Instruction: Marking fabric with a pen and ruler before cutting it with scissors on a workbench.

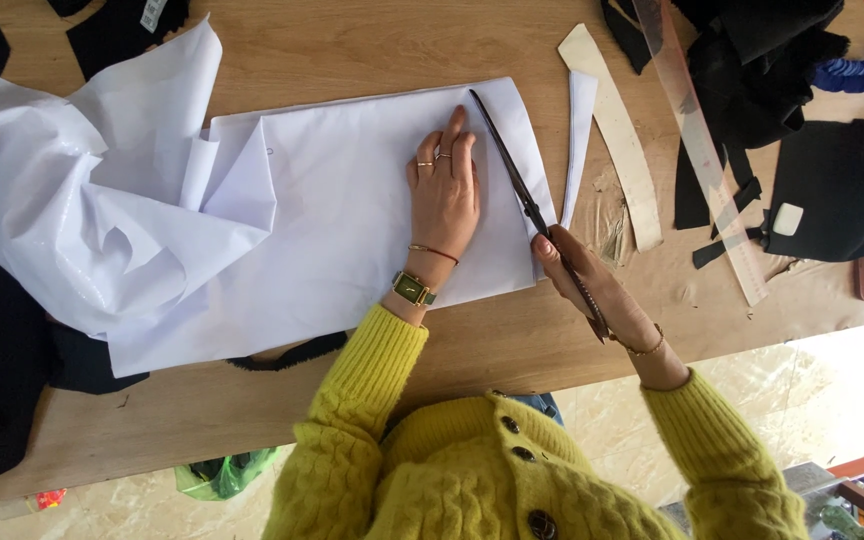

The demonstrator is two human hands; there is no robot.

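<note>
On desk: white fabric, left hand flat, released, pinning it; right hand grasping scissors, mid-cut along edge. Next move likely calls for steady, straight closing.

- White sheet: a large piece of thin white material, folded flat on the wooden table; its left part rises in crumpled, slightly glossy folds; its right edge runs slanted, with a narrow strip parting from it just beside the blades
- Scissors: long, dark, slim-bladed; lying at a slant along the sheet's right edge, tips pointing away from the person, handles toward the table's near edge; blades nearly closed
</note>
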